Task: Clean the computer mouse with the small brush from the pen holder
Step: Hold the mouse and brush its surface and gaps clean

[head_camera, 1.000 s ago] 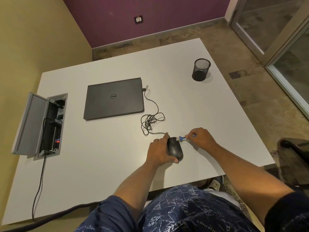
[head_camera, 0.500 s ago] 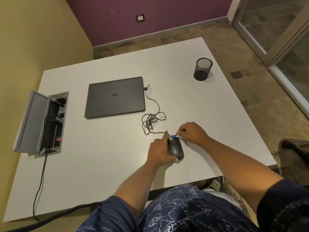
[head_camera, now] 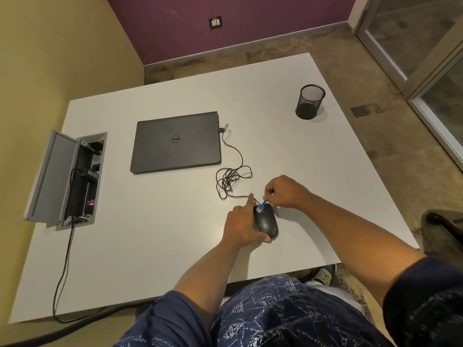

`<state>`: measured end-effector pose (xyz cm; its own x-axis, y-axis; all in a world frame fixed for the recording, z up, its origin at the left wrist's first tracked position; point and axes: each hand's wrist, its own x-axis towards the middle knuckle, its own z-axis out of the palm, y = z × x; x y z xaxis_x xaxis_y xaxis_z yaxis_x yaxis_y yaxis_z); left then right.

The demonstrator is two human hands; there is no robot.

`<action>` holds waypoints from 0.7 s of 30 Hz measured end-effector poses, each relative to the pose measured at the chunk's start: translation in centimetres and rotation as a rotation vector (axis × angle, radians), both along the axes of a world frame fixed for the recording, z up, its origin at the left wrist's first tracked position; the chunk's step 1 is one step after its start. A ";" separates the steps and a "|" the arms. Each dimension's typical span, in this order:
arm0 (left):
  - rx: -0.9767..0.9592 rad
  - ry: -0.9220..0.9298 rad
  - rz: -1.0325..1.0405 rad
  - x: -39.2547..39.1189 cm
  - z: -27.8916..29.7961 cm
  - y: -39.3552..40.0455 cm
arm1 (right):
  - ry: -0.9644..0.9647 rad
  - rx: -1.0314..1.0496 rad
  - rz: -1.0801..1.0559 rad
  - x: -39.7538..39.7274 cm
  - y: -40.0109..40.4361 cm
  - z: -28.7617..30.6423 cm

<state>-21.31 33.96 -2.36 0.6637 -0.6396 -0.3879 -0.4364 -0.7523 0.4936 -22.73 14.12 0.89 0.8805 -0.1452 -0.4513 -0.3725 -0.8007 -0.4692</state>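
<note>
I see the black mouse [head_camera: 267,222] lying on the white desk [head_camera: 150,246], near the front edge. My left hand [head_camera: 241,225] wraps around its left side. My right hand [head_camera: 285,191] pinches the small blue brush [head_camera: 261,206] in its fingers, tip touching the mouse's front end. The pen holder [head_camera: 310,101] stands far back, well apart.

Closed laptop [head_camera: 176,142] on white table [head_camera: 150,241]; cable box [head_camera: 75,181] open at left.
</note>
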 end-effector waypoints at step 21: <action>0.004 0.026 -0.001 0.1 0.0 -0.1 | 0.016 -0.143 0.015 0.7 0.6 1.2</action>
